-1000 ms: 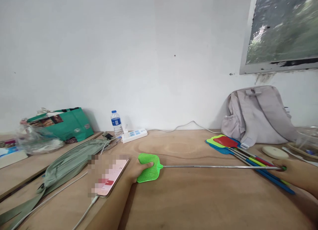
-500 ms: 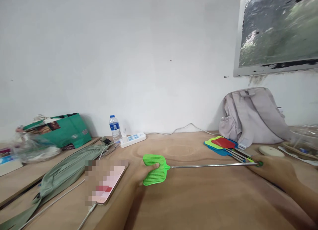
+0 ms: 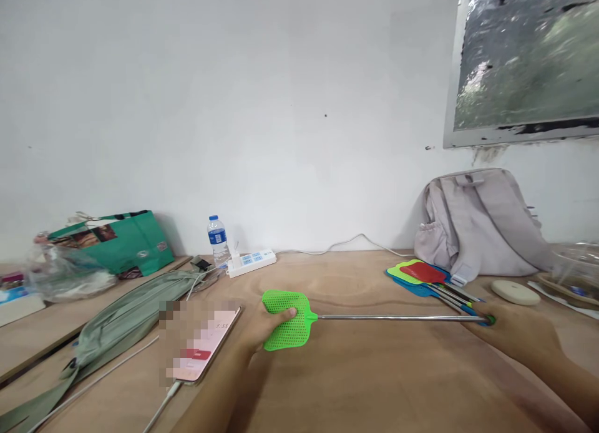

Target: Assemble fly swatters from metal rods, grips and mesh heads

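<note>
A fly swatter with a bright green perforated head (image 3: 299, 333) and a thin metal rod lies level between my two hands, above the wooden table (image 3: 346, 389). My left hand (image 3: 262, 324) pinches the head, its thumb on the near face and the fingers hidden behind. At the other end, my right hand (image 3: 515, 330) is closed around the handle, and only a bit of green shows there. Just beyond the right hand lies a stack of fly swatters (image 3: 423, 272) with red, yellow-green and blue heads, their rods pointing toward that hand.
A phone (image 3: 210, 345) with a charging cable lies left of my left hand, beside a grey-green strap bag (image 3: 126, 314). Behind stand a water bottle (image 3: 218, 239), a power strip (image 3: 251, 262) and a green bag (image 3: 126, 246). A grey backpack (image 3: 482, 227) leans against the wall, near a round disc (image 3: 515, 292).
The green swatter's rod is slightly longer between my hands, as the left hand has shifted a little left with the head. The handle end sits slightly lower. The camera view has tilted slightly.
</note>
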Demonstrator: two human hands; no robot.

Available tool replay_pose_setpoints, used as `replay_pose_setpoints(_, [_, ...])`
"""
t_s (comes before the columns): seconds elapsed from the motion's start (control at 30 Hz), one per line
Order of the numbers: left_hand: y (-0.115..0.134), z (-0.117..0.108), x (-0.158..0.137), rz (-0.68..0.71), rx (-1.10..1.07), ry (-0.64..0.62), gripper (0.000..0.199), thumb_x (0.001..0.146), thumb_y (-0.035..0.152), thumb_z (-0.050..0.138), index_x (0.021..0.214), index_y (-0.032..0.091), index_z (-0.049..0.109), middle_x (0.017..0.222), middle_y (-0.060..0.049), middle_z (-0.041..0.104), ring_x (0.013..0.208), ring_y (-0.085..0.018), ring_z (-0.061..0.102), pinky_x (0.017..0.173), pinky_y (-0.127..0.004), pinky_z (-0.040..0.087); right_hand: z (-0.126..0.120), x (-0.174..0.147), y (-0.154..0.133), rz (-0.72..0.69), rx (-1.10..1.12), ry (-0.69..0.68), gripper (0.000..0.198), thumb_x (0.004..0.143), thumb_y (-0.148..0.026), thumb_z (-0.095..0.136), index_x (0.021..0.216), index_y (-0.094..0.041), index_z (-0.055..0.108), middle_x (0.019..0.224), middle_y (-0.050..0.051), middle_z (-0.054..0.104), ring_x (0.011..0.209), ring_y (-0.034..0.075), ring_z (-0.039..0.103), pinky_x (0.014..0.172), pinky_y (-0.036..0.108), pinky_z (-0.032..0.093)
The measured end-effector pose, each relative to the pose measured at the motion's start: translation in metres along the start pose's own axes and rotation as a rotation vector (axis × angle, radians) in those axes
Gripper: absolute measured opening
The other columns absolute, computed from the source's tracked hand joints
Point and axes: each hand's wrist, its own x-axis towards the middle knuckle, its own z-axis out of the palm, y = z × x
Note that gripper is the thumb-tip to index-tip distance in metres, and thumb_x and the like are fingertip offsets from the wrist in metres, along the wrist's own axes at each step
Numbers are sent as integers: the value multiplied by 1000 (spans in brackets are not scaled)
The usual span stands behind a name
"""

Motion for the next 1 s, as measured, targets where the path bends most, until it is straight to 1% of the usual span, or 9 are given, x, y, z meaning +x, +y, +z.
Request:
replay_pose_setpoints(0.07, [1, -2, 0, 6, 20, 17, 40, 51, 28, 78, 84, 12, 61, 84, -10, 69, 79, -26, 64, 74, -41, 50, 1, -1, -5, 5, -11, 6, 36, 69, -56, 40, 53, -28, 55, 62, 3, 64, 67, 28, 60, 48, 32, 32])
replay_pose_setpoints(0.13, [2, 1, -1, 6, 35, 11, 40, 51, 28, 78, 84, 12, 62, 84, -11, 69, 80, -27, 64, 74, -40, 50, 1, -5, -14, -7, -13, 34, 31, 69, -53, 43, 55, -28, 56, 62, 3, 64, 68, 28, 59, 49, 32, 32])
replay_pose_setpoints(0.23, [3, 16, -4, -5, 48, -53, 39, 51, 30, 78, 83, 12, 63, 87, -11, 69, 82, -27, 63, 73, -40, 50, 3, -14, -35, -117, 16, 63, 24, 70, -45, 45, 65, -28, 61, 66, 3, 65, 70, 27, 60, 52, 31, 31])
replay_pose_setpoints(0.33, [4, 34, -10, -18, 81, -63, 40, 49, 32, 78, 82, 13, 64, 88, -10, 69, 83, -27, 63, 72, -38, 51, 8, -26, -58, -209, 32, 39, 23, 71, -39, 46, 58, -24, 56, 61, 3, 63, 65, 23, 59, 51, 29, 28])
replay_pose_setpoints(0.43, [7, 42, -15, -8, 169, -18, 39, 50, 35, 77, 80, 15, 64, 88, -7, 69, 84, -25, 63, 74, -37, 50, 14, -34, -73, -215, 77, -5, 23, 71, -37, 46, 55, -23, 54, 60, 2, 62, 62, 21, 57, 50, 27, 26])
replay_pose_setpoints(0.53, [9, 38, -16, -2, 250, -1, 38, 51, 38, 75, 80, 16, 64, 89, -6, 69, 84, -24, 63, 74, -35, 50, 19, -37, -79, -186, 101, -16, 19, 70, -33, 45, 57, -23, 56, 64, 3, 64, 67, 22, 58, 51, 27, 25])
replay_pose_setpoints(0.73, [7, 27, -12, 2, 276, -69, 39, 54, 39, 73, 83, 15, 62, 87, -7, 69, 81, -23, 63, 71, -34, 50, 22, -41, -86, -150, 134, -84, 19, 70, -31, 44, 58, -23, 57, 66, 4, 65, 68, 25, 58, 51, 28, 23])
replay_pose_setpoints(0.9, [18, 22, -15, 6, 464, 24, 34, 55, 39, 73, 78, 16, 64, 86, -6, 70, 78, -23, 63, 68, -32, 50, 20, -47, -93, -167, 148, -104, 21, 72, -31, 43, 58, -23, 58, 68, 5, 65, 68, 25, 58, 51, 28, 23])
replay_pose_setpoints(1.0, [20, 22, -16, 15, 479, 45, 32, 54, 38, 73, 76, 16, 65, 85, -5, 70, 78, -23, 62, 68, -32, 50, 19, -49, -96, -158, 148, -138, 22, 73, -29, 42, 61, -23, 59, 69, 4, 66, 69, 25, 58, 51, 27, 22])
